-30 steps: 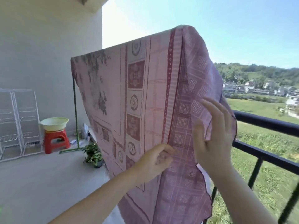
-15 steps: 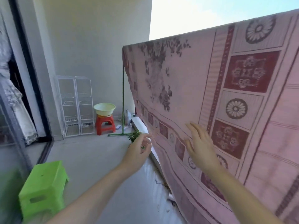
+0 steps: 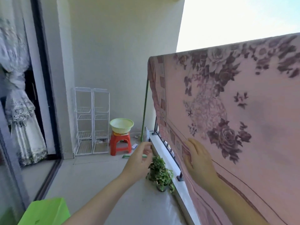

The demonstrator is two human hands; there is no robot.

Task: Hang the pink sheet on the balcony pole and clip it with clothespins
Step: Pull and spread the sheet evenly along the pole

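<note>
The pink sheet [image 3: 243, 111], printed with dark roses, hangs draped over the pole along the balcony's right side; the pole itself is hidden under the cloth, only its green upright [image 3: 145, 109] shows at the far end. My right hand [image 3: 197, 157] lies flat with straight fingers against the sheet's lower border. My left hand [image 3: 139, 159] hovers in the air to the left of the sheet, fingers loosely bent, holding nothing. No clothespins are visible.
A small potted plant [image 3: 159, 173] stands by the railing ledge [image 3: 164, 150] just below my left hand. Farther back are a red stool [image 3: 120, 144] with a pale basin [image 3: 121, 125], white wire racks [image 3: 92, 120], and a green stool [image 3: 45, 211] at bottom left. A glass door [image 3: 43, 95] is at left.
My view has swung left along the sheet, from its near end toward its far end. Both hands slid along the cloth; the left hand came off it and hangs free.
</note>
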